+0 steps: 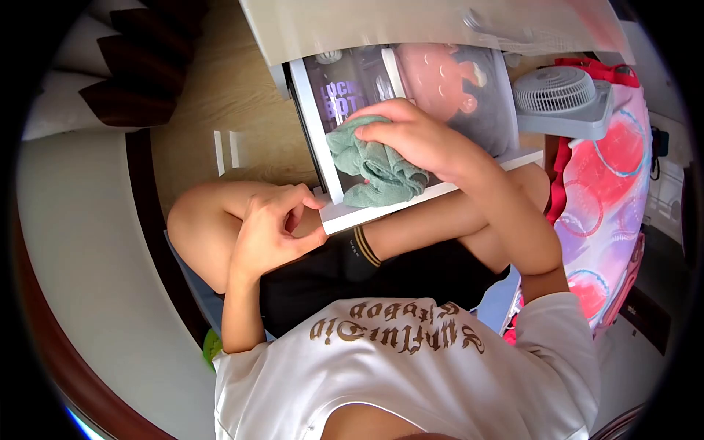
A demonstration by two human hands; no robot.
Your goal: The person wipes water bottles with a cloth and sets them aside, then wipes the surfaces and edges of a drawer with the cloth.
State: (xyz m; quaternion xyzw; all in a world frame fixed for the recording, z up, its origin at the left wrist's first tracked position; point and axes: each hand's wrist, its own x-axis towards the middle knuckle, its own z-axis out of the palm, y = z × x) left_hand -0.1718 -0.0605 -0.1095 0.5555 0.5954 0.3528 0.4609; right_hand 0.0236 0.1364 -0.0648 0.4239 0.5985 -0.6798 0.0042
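A damp-looking green cloth [378, 165] is bunched under my right hand [422, 139], whose fingers wrap over its top. The cloth lies at the left front corner of a pulled-out white drawer [433, 192], partly over its left wall and front panel. My left hand [275, 224] is curved at the left end of the drawer's front panel, with thumb and index finger holding its edge. Inside the drawer are a clear container with purple lettering [339, 99] and a pink item with a cartoon shape [436, 77]. The cloth and my right hand hide part of the drawer's contents.
Above the drawer is a pale cabinet top [425, 26]. A grey fan [555, 92] sits to the right, beside a pink patterned cover [605, 172]. My crossed legs [433, 224] are right under the drawer front. Dark wooden furniture [139, 70] stands at upper left.
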